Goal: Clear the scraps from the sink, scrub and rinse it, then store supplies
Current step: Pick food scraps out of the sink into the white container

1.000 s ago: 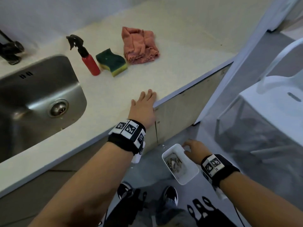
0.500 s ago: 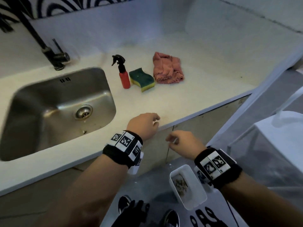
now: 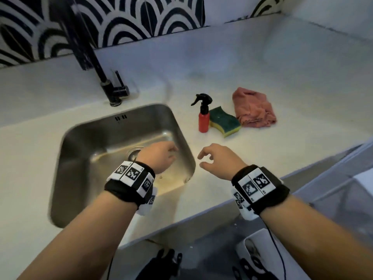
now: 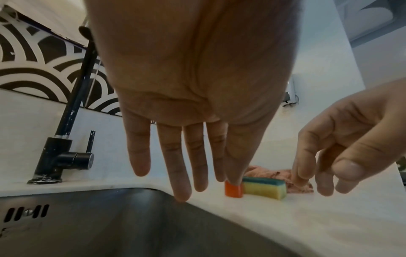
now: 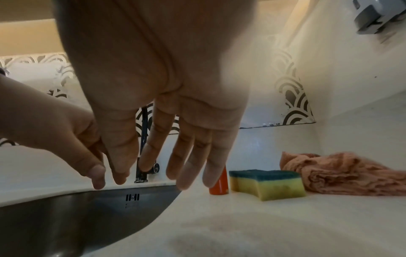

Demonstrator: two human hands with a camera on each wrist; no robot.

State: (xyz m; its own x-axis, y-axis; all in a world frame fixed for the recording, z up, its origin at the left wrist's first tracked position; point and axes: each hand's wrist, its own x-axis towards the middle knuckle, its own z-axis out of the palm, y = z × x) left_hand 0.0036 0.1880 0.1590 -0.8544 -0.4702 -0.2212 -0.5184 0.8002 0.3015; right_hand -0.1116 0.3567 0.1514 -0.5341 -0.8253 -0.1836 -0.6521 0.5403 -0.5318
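Observation:
A steel sink (image 3: 84, 138) is set into the white counter, and a few small scraps (image 3: 161, 176) lie near its front right corner. My left hand (image 3: 161, 156) hovers over the basin with straight fingers (image 4: 175, 165), holding nothing. My right hand (image 3: 216, 158) hangs above the counter just right of the sink, its fingers (image 5: 186, 165) relaxed and empty. Behind the hands stand a red spray bottle (image 3: 203, 116), a green-and-yellow sponge (image 3: 224, 121) and a pink cloth (image 3: 254, 111). On the floor a white container (image 3: 252, 247) shows partly behind my right forearm.
A black tap (image 3: 101, 73) rises behind the sink in front of a patterned tile wall (image 3: 121, 19). The counter (image 3: 262, 158) ends at a front edge and a right corner. A translucent white bin (image 3: 353, 199) stands at the right on the floor.
Both hands rose from the counter edge and the floor container and moved left. The left hand is now over the sink basin, the right above the counter. My view lifted toward the wall.

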